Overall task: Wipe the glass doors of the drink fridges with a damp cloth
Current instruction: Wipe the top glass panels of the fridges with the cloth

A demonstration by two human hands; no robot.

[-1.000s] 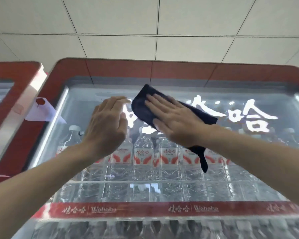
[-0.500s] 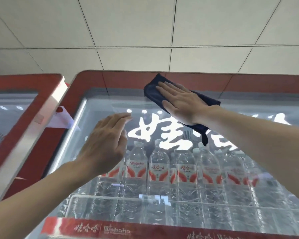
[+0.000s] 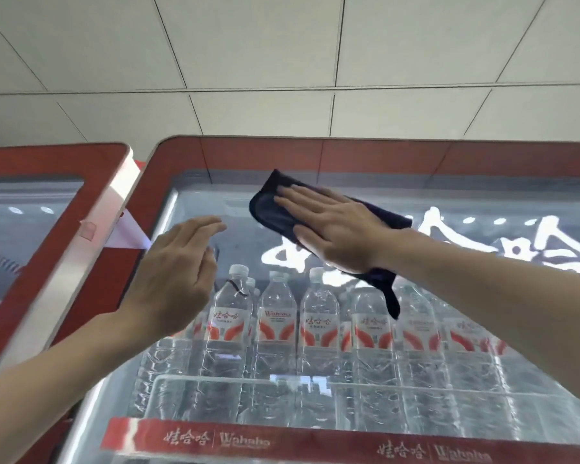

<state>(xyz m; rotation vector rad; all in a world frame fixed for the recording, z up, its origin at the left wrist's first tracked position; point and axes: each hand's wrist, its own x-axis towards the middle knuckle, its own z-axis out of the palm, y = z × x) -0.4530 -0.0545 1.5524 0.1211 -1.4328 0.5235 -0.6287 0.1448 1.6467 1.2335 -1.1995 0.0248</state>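
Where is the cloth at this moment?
Head view, upper centre: the dark cloth is pressed under the right hand against the glass door, below its red top frame.

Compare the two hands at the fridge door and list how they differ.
The right hand presses flat on the dark cloth; the left hand holds nothing. The right hand sits higher, near the top of the glass door; the left hand is lower, toward its left edge. The right hand's fingers are straight and spread; the left hand's are together and gently curved. Both are bare and open.
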